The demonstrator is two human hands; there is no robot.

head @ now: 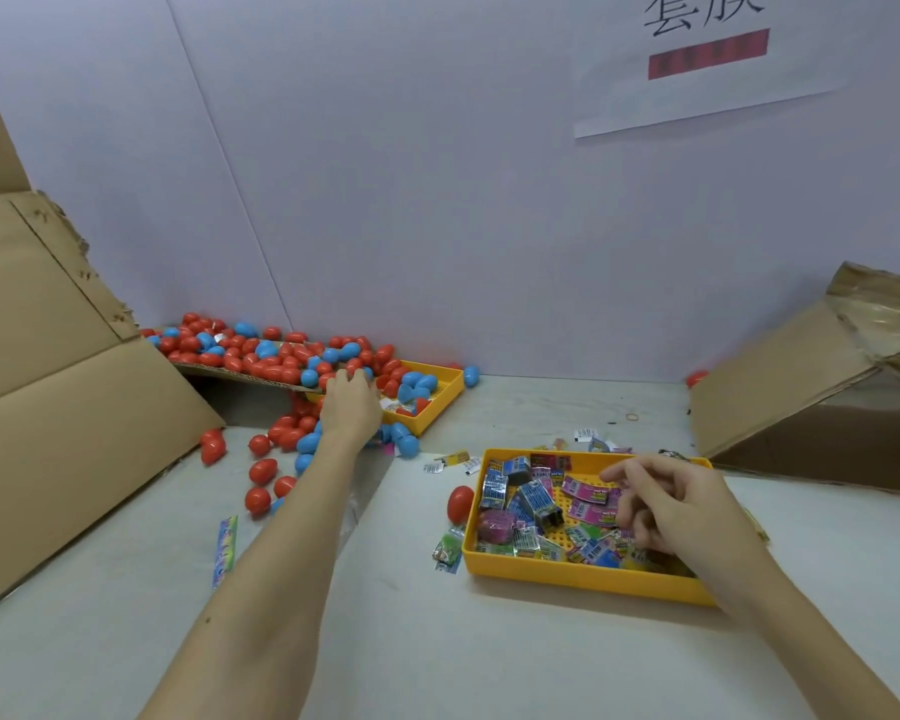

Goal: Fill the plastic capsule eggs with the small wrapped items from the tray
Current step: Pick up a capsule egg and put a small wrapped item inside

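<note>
Head view. The left hand (352,402) reaches far forward into the pile of capsule eggs (276,356) spilling from a cardboard flap (240,375) into the far yellow tray (445,392); its fingers curl down among the eggs, but whether they enclose one cannot be told. The right hand (666,506) hovers over the near yellow tray (583,576), fingers loosely bent and apart, seemingly holding nothing, directly above the wrapped items (588,498). The flat pink packets lie just left of its fingertips, long axes running roughly left to right. A lone red egg (460,504) stands beside the tray's left wall, long axis near upright, between both hands.
</note>
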